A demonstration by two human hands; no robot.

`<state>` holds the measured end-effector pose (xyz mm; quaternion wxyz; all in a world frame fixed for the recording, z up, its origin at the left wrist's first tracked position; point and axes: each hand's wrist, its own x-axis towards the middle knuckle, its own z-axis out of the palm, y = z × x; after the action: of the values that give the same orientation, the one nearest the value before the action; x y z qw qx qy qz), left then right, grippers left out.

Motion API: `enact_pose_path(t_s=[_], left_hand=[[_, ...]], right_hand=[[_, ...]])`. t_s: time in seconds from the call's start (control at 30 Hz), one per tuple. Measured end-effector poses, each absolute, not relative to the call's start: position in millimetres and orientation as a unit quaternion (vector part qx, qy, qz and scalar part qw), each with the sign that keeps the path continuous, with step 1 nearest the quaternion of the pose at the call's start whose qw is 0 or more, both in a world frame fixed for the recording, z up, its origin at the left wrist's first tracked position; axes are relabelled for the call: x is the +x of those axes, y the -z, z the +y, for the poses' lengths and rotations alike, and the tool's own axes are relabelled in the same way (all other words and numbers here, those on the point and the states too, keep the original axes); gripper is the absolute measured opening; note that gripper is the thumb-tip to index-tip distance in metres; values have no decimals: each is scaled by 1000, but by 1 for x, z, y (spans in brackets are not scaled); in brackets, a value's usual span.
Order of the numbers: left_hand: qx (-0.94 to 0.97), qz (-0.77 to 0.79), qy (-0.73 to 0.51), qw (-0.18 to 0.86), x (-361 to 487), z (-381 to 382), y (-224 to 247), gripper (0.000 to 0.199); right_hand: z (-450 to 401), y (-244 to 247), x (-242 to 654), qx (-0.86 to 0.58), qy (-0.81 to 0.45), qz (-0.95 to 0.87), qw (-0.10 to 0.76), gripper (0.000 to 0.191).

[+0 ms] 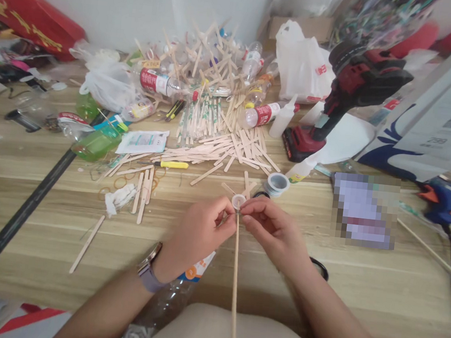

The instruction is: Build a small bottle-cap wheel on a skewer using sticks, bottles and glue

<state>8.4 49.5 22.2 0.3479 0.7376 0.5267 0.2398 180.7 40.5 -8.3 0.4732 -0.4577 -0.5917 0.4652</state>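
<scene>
My left hand (pixel 207 226), wearing a watch on its wrist, pinches at the far end of a long thin wooden stick (pixel 235 277). That stick runs from between my fingers back toward my body. A small round whitish cap or ring (pixel 239 200) sits at its tip. Thumb and index finger of my right hand (pixel 273 230) are drawn together at the same joint, close beside the cap. What lies between the right fingertips is too small to make out. Flat craft sticks (pixel 248 185) lie just beyond the cap.
Behind my hands are a reel (pixel 277 184), a yellow utility knife (pixel 174 164) and piled craft sticks (pixel 207 151). A cordless drill (pixel 305 140), glue gun (pixel 443 200) and phone (pixel 364 210) are rightward. Bottles (pixel 101 140) stand left. A clear bottle (pixel 171 298) lies below my left wrist.
</scene>
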Motion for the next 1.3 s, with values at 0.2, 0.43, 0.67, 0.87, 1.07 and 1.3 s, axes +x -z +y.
enact_pose_path(t_s=[0.2,0.43,0.67,0.87,1.07,1.3], left_hand=[[746,524,-243,331,8,47,-23,12],[769,515,-244,290,7,45,-22,16],[779,506,-237,284,7,46,-20,17],[743,517,-260,336,8,46,-21,16],[678,545,-301,391,7,48,-17,17],[659,561,-281,415,5,53,-17,18]], right_hand=[[40,0,180,-449,-521,-559,463,22],[42,5,171,-432,-637,-421,479,34],[43,6,171,-450,-639,-435,446,29],[42,5,170,-455,-634,-421,462,33],[46,9,172,-481,-618,-377,495,34],[50,12,173,-448,-670,-286,519,29]])
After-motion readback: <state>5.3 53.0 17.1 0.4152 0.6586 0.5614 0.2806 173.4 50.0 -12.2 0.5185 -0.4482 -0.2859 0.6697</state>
